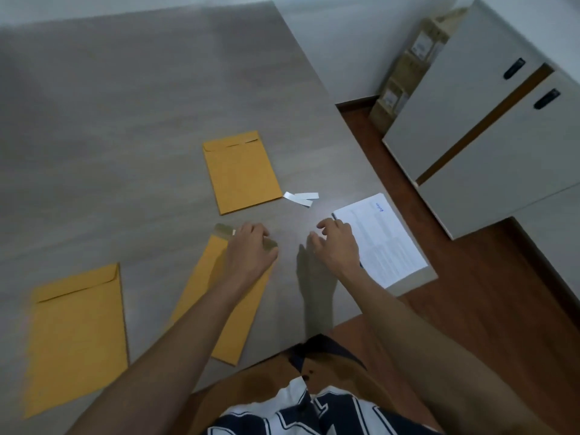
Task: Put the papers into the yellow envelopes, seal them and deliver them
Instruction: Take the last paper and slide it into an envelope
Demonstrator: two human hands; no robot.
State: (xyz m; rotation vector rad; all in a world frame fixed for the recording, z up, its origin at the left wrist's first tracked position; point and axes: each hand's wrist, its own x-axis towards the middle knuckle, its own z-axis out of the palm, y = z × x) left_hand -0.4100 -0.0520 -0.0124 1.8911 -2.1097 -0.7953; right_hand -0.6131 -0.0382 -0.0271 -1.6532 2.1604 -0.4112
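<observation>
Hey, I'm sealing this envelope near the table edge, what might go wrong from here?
1. The middle envelope already overhangs the near table edge; pressing its flap with the left hand might tip or slide it off.
2. The printed papers lie at the table's right corner, beside the right hand; a nudge could send them to the floor.
3. The loose peel-off strips may stick to an envelope or get swept away.
</observation>
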